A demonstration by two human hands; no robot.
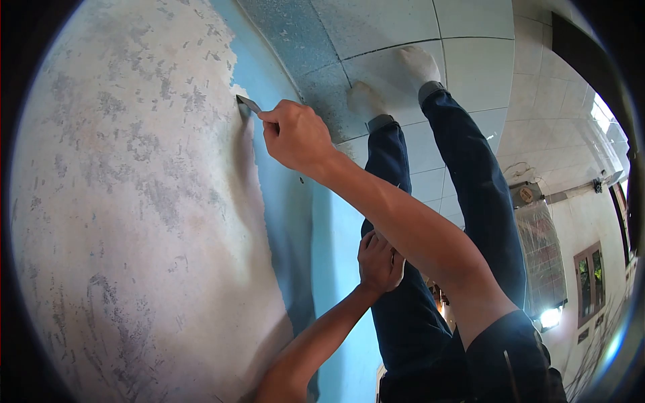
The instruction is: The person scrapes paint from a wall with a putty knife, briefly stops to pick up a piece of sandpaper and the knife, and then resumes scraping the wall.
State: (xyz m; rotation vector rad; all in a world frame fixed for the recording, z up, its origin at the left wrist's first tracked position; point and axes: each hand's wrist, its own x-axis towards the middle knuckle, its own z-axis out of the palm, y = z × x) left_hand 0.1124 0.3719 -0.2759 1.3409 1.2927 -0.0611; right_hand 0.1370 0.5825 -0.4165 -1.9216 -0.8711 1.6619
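My right hand is closed around the handle of a scraper. Its metal blade touches the wall where the pale, patchy surface meets the blue paint. My left hand lies by my thigh, close under my right forearm, with its fingers curled in. What those fingers hold, if anything, is hidden. A ragged line runs along the wall between the pale area and the blue band. Grey scuffs mark much of the pale part.
Light floor tiles lie under my feet, dusty and bluish along the wall's foot. My legs in dark jeans stand beside the wall. Further right are a bright lamp, a plastic-covered object and a small window.
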